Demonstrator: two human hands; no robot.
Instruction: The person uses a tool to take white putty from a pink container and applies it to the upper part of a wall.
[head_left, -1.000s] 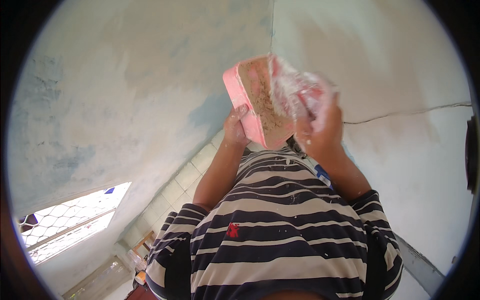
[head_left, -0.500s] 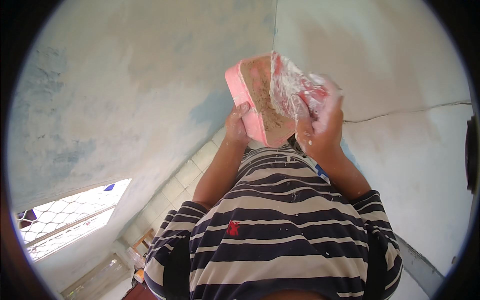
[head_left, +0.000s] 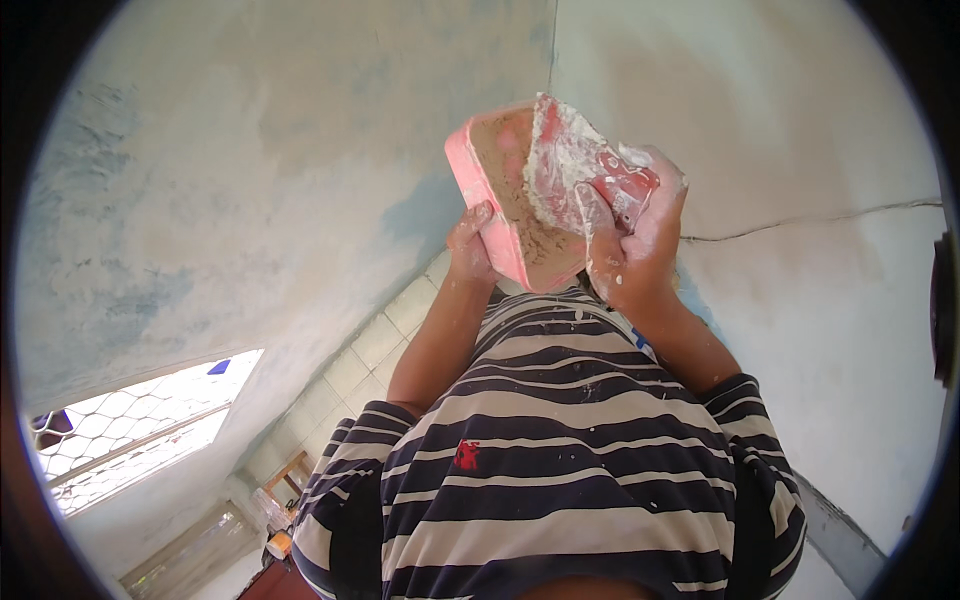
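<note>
My left hand (head_left: 474, 243) grips a pink plastic tub (head_left: 489, 205) by its left side, the thumb over the rim. Brown-grey filler paste (head_left: 540, 238) coats the tub's inside and bottom. In my right hand (head_left: 645, 235) is a red, flat putty scraper (head_left: 570, 165), smeared with white and grey paste. Its blade reaches over the right part of the tub and hides that part; I cannot tell whether it touches the paste. White smears cover the fingers of my right hand.
Patchy plastered walls (head_left: 310, 130) meet in a corner ahead. A cable (head_left: 810, 222) runs along the right wall, near a dark object (head_left: 943, 310). Pale tiles (head_left: 375, 345) line the lower left wall. A window with a lattice grille (head_left: 140, 430) stands at far left, with a wooden item (head_left: 290, 475) nearby.
The scraper has shifted slightly left, further over the tub, and its blade faces me more flatly. The tub has moved a little up and left.
</note>
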